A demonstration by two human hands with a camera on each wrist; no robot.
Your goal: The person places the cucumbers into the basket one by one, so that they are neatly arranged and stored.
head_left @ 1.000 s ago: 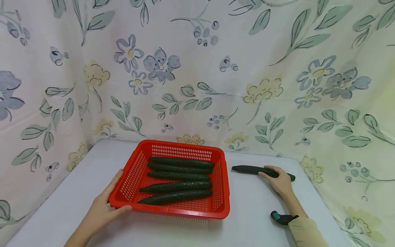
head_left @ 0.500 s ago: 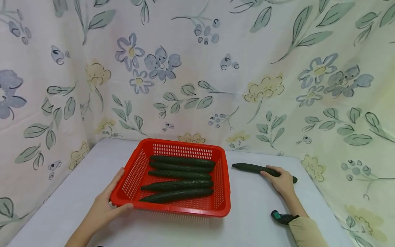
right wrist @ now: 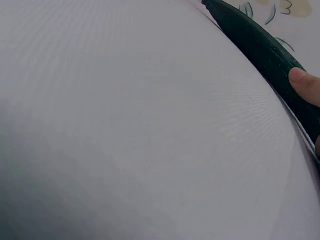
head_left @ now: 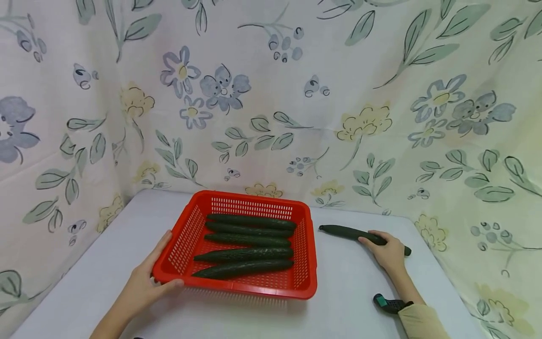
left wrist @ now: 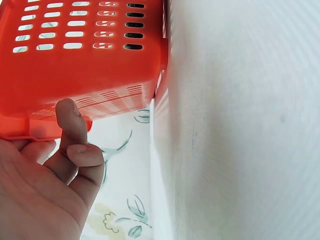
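Note:
A red plastic basket (head_left: 231, 285) with slotted walls stands on the table, several dark green cucumbers (head_left: 243, 254) lying side by side in it. My left hand (head_left: 141, 282) grips its near left corner, thumb along the front rim and fingers at the left side. The left wrist view has curled fingers (left wrist: 86, 156) below the rim, next to the slotted wall (left wrist: 75, 65). To the right of the basket, my right hand (head_left: 388, 252) holds a single cucumber (head_left: 345, 231) across its right half. In the right wrist view the thumb (right wrist: 305, 85) presses on the cucumber (right wrist: 260, 47); most of that hand is out of frame.
A white cloth covers the table (head_left: 338, 287). Behind and on both sides hangs a floral curtain (head_left: 271, 94), close to the table's back edge. A black wrist strap with a green patch (head_left: 383, 301) sits at my right wrist, by a beige sleeve (head_left: 423, 322).
My right hand has shifted slightly right and nearer, and the right end of its cucumber has swung a little toward me. The left hand keeps its grip on the basket.

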